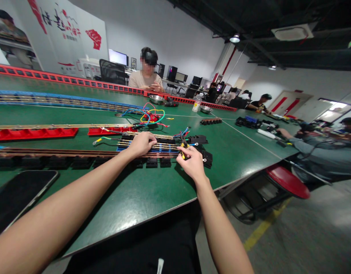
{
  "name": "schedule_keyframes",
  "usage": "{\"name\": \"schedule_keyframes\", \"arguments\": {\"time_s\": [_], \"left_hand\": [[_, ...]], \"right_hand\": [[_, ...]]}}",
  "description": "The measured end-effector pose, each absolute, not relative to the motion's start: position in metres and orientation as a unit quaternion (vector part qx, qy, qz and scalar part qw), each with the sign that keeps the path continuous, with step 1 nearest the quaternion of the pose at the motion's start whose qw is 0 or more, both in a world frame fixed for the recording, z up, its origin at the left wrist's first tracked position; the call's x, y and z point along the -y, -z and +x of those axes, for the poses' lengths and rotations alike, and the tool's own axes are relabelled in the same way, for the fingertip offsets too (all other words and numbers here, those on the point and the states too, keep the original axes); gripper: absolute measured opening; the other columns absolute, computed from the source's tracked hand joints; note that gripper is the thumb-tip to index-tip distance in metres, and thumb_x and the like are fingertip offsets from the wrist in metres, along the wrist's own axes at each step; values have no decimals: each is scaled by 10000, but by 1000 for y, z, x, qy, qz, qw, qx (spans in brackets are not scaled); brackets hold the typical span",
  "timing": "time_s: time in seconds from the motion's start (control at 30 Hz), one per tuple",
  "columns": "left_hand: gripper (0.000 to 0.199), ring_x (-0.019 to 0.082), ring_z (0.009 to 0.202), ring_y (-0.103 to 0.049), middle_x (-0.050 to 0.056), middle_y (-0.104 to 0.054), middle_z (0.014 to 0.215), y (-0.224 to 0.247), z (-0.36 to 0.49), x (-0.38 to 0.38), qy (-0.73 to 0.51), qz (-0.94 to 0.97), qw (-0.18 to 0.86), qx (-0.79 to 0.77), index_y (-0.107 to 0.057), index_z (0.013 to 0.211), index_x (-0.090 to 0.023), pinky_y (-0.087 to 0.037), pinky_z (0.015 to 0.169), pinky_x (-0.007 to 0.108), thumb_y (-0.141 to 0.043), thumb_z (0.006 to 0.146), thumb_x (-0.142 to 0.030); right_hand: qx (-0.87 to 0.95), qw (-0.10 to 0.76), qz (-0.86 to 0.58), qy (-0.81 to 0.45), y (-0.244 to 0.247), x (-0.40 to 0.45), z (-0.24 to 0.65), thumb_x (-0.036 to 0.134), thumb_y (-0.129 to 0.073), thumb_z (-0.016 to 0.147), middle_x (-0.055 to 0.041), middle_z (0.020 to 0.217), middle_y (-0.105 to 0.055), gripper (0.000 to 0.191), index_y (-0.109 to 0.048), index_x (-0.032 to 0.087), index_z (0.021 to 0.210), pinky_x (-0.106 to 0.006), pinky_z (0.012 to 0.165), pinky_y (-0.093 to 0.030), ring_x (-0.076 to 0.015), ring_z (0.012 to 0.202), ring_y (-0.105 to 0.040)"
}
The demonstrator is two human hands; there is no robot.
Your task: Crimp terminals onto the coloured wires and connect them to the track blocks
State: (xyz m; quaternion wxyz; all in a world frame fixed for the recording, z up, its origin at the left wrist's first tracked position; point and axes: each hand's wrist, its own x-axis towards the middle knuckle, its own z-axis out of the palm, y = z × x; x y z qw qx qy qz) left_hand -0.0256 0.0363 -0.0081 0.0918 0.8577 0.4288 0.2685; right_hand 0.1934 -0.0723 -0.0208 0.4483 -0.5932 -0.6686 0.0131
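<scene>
My left hand (pixel 141 144) rests over a strip assembly, its fingers pinched together; whatever is between them is hidden. Under it run thin brass-coloured rods (pixel 164 136) and a blue holder (pixel 165 147) on black blocks. At the right end of the rods, my right hand (pixel 192 163) is closed on pliers with yellow and black handles (pixel 183 146). Short wires with ring terminals stick out beside both hands, among them a green-yellow wire (pixel 102 139) on the left. A black end block (pixel 198 139) lies just beyond my right hand.
Long blue (pixel 64 99) and red (pixel 35 134) strips stretch leftward on the green table (pixel 130 205). A phone (pixel 24 194) lies near left. Loose coloured wires (pixel 157 117), a bottle (pixel 196 103) and metal bowls (pixel 157 99) stand farther back. Other people sit opposite and at right, near a red stool (pixel 288 182).
</scene>
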Motion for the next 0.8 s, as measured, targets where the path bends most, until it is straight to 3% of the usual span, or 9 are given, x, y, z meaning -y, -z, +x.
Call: {"name": "schedule_keyframes", "arguments": {"time_s": [0.2, 0.57, 0.8], "left_hand": [[209, 232, 977, -660, 59, -734, 1038, 8, -26, -36, -261, 862, 80, -427, -738, 832, -197, -478, 857, 313, -534, 849, -240], [202, 243, 960, -658, 67, -731, 1030, 7, -25, -34, -261, 860, 76, -433, -731, 819, -193, -471, 836, 329, -532, 847, -218], [210, 244, 936, -660, 68, -731, 1012, 8, -25, -35, -263, 863, 71, -426, -731, 813, -195, -474, 820, 330, -524, 837, -220]], "right_hand": [[667, 439, -602, -5, 19, 74, 193, 290, -586, 735, -15, 724, -560, 388, -784, 180, 1051, -274, 637, -462, -134, 600, -505], [681, 404, -610, 28, 17, 75, 191, 364, -530, 865, -52, 812, -669, 385, -735, 189, 1139, -279, 677, -460, -163, 662, -575], [684, 405, -606, 12, 15, 78, 191, 453, -427, 953, -92, 990, -730, 481, -634, 196, 1303, -304, 766, -482, -209, 789, -658]]}}
